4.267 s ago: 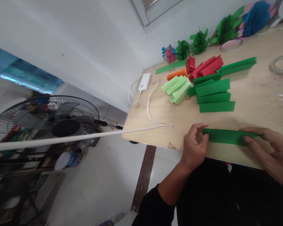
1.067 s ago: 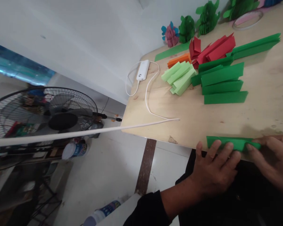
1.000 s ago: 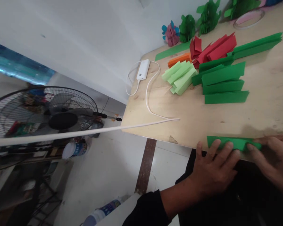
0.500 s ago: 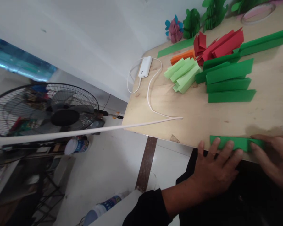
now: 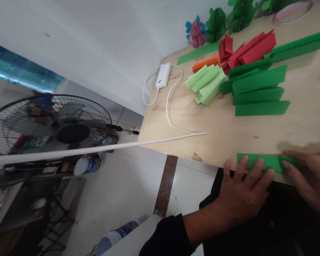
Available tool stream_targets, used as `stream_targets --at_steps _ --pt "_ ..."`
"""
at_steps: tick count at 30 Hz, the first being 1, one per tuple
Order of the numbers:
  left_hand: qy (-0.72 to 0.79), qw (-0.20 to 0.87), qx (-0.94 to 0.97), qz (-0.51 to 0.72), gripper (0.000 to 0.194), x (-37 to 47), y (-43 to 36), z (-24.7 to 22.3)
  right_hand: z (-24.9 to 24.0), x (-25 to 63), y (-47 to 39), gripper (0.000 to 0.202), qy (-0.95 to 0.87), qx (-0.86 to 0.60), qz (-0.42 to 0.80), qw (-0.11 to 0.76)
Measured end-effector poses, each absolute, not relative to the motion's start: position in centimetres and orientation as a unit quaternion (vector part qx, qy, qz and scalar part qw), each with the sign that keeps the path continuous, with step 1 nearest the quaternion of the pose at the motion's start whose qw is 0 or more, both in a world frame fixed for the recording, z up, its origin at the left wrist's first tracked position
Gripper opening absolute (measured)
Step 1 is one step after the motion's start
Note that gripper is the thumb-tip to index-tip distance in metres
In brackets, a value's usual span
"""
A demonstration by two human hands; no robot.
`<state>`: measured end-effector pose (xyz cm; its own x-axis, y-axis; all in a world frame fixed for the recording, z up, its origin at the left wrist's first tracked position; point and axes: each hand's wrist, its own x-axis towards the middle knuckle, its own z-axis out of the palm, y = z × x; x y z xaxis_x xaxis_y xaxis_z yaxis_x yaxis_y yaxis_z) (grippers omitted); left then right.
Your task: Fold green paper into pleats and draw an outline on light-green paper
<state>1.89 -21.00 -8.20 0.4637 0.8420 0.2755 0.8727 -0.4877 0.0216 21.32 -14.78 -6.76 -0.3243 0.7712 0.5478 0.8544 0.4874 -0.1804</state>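
A folded green paper strip point(image 5: 276, 163) lies along the table's front edge at the lower right. My left hand point(image 5: 244, 188) rests on its left part with the fingers spread and the fingertips on the paper. At the strip's right end is my right hand point(image 5: 308, 176), its thumb and index finger on either side of the paper. Further back lie several folded green papers point(image 5: 261, 96), light green ones point(image 5: 208, 83), red ones point(image 5: 252, 49) and an orange one point(image 5: 206, 63).
A white power bank point(image 5: 164, 75) with a white cable point(image 5: 173, 122) lies on the table point(image 5: 154, 129). The cable crosses to the left. Paper figures point(image 5: 216, 25) and a tape roll point(image 5: 292, 14) stand at the back. A fan point(image 5: 73, 133) is on the left.
The right index finger and thumb have shifted very slightly left on the strip. Otherwise the hands and papers look the same.
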Motion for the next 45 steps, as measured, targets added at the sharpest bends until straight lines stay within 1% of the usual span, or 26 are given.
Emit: stream_targets --at_steps 3,9,15,20,29,45 --pt "-0.503 0.083 -0.853 -0.110 0.053 1.9 -21.1 -8.0 -6.8 21.3 -14.5 0.027 -0.810 -0.501 -0.075 0.295" --pt "-0.503 0.088 -0.854 -0.104 0.052 1.9 -21.1 -8.0 -6.7 21.0 -14.4 0.024 -0.807 -0.502 -0.084 0.301" --pt "-0.507 0.088 -0.853 -0.090 0.054 1.9 -21.1 -7.7 -6.3 20.9 -14.4 0.027 -0.812 -0.497 -0.079 0.296" --pt "-0.506 0.082 -0.854 -0.089 0.052 1.9 -21.2 -7.7 -5.9 20.7 -14.3 0.025 -0.815 -0.495 -0.075 0.290" --pt "-0.512 0.076 -0.850 -0.096 0.052 2.1 -21.2 -7.8 -5.3 20.5 -14.3 0.040 -0.818 -0.500 -0.068 0.277" --pt "-0.516 0.085 -0.846 -0.098 0.053 2.2 -21.3 -7.6 -5.2 20.5 -13.9 0.029 -0.829 -0.481 -0.086 0.272"
